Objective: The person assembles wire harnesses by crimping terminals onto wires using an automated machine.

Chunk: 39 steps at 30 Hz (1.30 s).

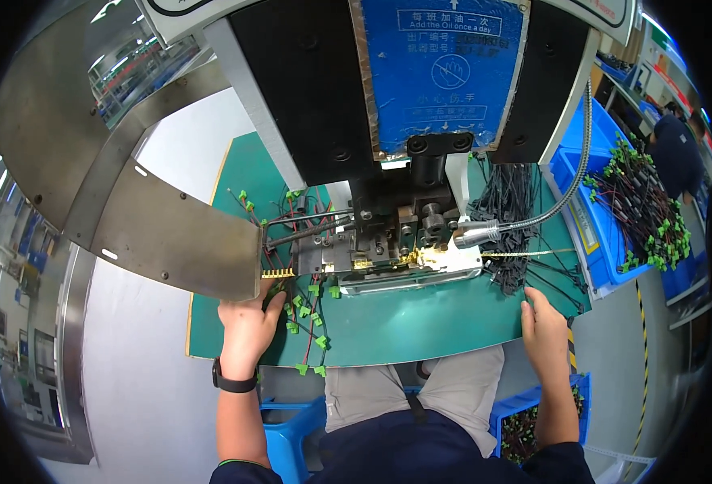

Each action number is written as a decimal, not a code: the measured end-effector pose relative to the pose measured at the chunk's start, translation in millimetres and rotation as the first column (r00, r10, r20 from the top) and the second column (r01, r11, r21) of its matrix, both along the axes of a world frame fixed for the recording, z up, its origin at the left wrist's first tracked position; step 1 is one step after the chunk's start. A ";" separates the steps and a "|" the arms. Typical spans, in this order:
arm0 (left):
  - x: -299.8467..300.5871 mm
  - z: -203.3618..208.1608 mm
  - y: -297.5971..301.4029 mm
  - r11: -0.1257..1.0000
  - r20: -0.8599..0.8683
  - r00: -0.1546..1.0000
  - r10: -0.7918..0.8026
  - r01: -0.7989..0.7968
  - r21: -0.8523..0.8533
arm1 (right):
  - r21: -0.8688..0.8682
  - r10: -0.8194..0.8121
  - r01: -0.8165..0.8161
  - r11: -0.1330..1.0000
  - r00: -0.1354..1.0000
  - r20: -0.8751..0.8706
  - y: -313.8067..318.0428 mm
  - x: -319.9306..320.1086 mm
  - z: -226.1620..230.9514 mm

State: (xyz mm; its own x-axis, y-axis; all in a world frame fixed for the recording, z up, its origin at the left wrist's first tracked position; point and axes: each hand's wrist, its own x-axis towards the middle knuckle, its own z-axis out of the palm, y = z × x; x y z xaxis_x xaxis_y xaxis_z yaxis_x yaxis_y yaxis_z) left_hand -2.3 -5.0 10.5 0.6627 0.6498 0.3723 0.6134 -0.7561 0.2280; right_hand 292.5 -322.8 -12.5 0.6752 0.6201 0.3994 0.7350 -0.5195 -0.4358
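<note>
My left hand (247,327), with a dark band on its wrist, reaches under the edge of a curved metal guard plate (179,238). Its thumb shows, but the plate hides the other fingers. Beside it lie red and black wires with green connectors (314,320). My right hand (543,327) is at the right edge of the green work mat, thumb and forefinger slightly apart and nothing visible between them. Just beyond its fingertips lies a bundle of black cables (509,210). Between my hands stands a terminal crimping machine (408,234), a brass terminal strip (278,274) entering at its left.
A flexible metal lamp arm (570,189) curves down to a lit head by the tooling. On the right, a blue bin (606,258) is piled with wired connectors. Another blue bin (525,399) stands low by my right forearm, and a blue stool (291,431) by my left.
</note>
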 end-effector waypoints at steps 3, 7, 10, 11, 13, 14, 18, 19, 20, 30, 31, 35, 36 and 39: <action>0.1 -11.1 13.6 0.996 0.176 0.984 0.041 -0.026 -0.085 | -0.009 -0.033 0.032 0.999 0.979 -0.202 -3.1 -3.2 2.9; -14.4 -16.3 29.6 0.980 0.184 0.972 0.145 -0.116 -0.160 | -0.039 -0.072 0.062 0.997 0.936 -0.345 -4.9 -0.2 9.0; -12.3 -0.8 35.8 0.893 0.068 0.990 0.122 -0.080 -0.442 | -0.072 -0.073 0.054 0.996 0.950 -0.303 -7.2 3.3 8.1; -11.2 1.3 38.5 0.893 0.068 0.991 0.117 -0.075 -0.445 | -0.074 -0.079 0.059 0.995 0.950 -0.302 -7.7 3.2 8.8; -7.5 3.7 46.2 0.879 -0.013 1.000 0.028 -0.031 -0.476 | -0.164 -0.154 0.112 0.980 0.950 -0.271 -9.2 1.3 13.2; -7.5 1.8 52.4 0.877 -0.006 1.000 0.001 -0.004 -0.480 | -0.167 -0.181 0.140 0.976 0.947 -0.264 -9.9 1.5 12.3; -40.2 -20.0 75.8 0.968 0.037 0.999 0.002 0.008 -0.252 | -0.251 -0.115 0.114 0.961 0.993 0.013 0.1 3.3 11.1; -52.6 -26.9 74.3 0.869 0.217 0.957 0.192 -0.063 -0.491 | -0.230 -0.120 0.134 0.964 0.990 0.074 0.1 5.8 5.7; -45.6 -26.7 70.1 0.697 0.322 0.859 0.397 -0.054 -0.715 | -0.237 -0.164 0.179 0.955 0.983 0.083 -3.9 6.5 7.3; -93.0 21.9 50.8 0.576 0.686 0.080 0.723 0.478 -0.663 | -0.133 -0.190 0.248 0.960 0.919 0.346 -18.5 38.0 -13.4; -96.1 23.8 45.1 0.570 0.686 0.086 0.723 0.487 -0.662 | -0.113 -0.152 0.204 0.972 0.922 0.356 -21.7 43.3 -11.9; -109.2 39.4 -14.4 0.674 0.769 0.251 0.588 0.374 -0.637 | -0.013 -0.116 0.132 0.991 0.914 0.389 -30.9 46.4 -4.8; -107.9 54.0 -46.3 0.565 0.715 0.379 0.588 0.441 -0.698 | -0.008 -0.118 0.131 0.991 0.915 0.387 -29.8 44.5 -2.8; -89.5 46.6 -106.4 0.407 0.601 0.655 0.457 0.447 -0.797 | 0.011 -0.116 0.123 0.992 0.901 0.419 -38.6 38.6 -0.2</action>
